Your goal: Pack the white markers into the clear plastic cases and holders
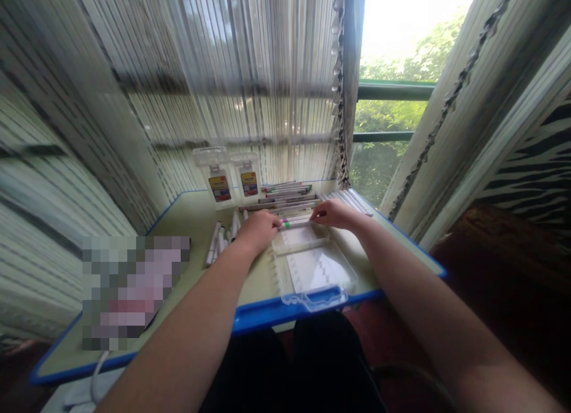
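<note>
An open clear plastic case (352,264) lies near the table's front edge, its two halves spread flat. Over its far half, white markers (298,223) with green and purple bands stretch between my hands. My left hand (261,230) pinches their left end, fingers closed. At the right end, my right hand (333,213) has its fingertips closed on them. Whether they rest in the case or sit just above it, I cannot tell. Behind my hands, more markers (289,197) with coloured bands lie in a loose row. Beside my left hand stands a group of white markers (218,240).
Two clear cases with labels (219,185) stand upright at the back left. White markers (345,200) lie together at the back right. A blurred-out flat object (138,291) with a cable lies on the left. Blue edging (267,318) borders the table; striped curtains hang behind.
</note>
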A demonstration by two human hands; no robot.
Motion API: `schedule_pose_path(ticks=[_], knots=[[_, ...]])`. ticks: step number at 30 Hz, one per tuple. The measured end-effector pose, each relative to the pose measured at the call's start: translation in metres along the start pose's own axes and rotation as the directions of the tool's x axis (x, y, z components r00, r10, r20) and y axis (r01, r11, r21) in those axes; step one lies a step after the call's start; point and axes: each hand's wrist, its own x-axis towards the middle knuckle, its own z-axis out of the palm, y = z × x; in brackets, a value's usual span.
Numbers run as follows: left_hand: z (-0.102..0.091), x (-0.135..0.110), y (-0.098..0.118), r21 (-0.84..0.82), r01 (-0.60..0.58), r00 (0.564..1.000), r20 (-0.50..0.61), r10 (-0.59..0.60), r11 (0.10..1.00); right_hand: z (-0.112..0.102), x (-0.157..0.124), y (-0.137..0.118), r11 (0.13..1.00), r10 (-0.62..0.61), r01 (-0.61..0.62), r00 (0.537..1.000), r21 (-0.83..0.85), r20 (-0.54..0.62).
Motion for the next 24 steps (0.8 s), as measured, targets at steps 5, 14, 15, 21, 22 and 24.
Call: schedule_pose_path(ticks=[5, 14, 15, 21, 22, 24], knots=[[-0.006, -0.002, 0.003, -0.034, 0.018, 1.000, 0.002, -0.018, 0.999, 0.000, 0.000, 0.000, 1.000, -0.010, 0.010, 1.000, 0.008, 0.000], [-0.021, 0.000, -0.005, -0.236, 0.224, 0.951, -0.161, -0.266, 0.946, -0.002, -0.003, -0.005, 1.000, -0.014, 0.015, 0.998, 0.022, -0.069], [-0.023, -0.001, -0.005, -0.232, 0.235, 0.947, -0.165, -0.276, 0.944, -0.001, -0.003, -0.007, 0.999, -0.017, 0.019, 0.997, 0.032, -0.077], [-0.026, -0.007, -0.001, -0.071, 0.231, 0.958, -0.158, -0.240, 0.970, 0.012, -0.002, -0.016, 0.994, -0.051, 0.061, 0.992, 0.091, -0.115], [-0.025, -0.007, -0.001, -0.019, 0.238, 0.960, -0.149, -0.239, 0.971, 0.013, -0.002, -0.017, 0.993, -0.055, 0.067, 0.991, 0.101, -0.121], [-0.023, -0.009, -0.002, 0.087, 0.254, 0.962, -0.126, -0.242, 0.963, 0.014, -0.002, -0.020, 0.990, -0.063, 0.080, 0.988, 0.119, -0.140]])
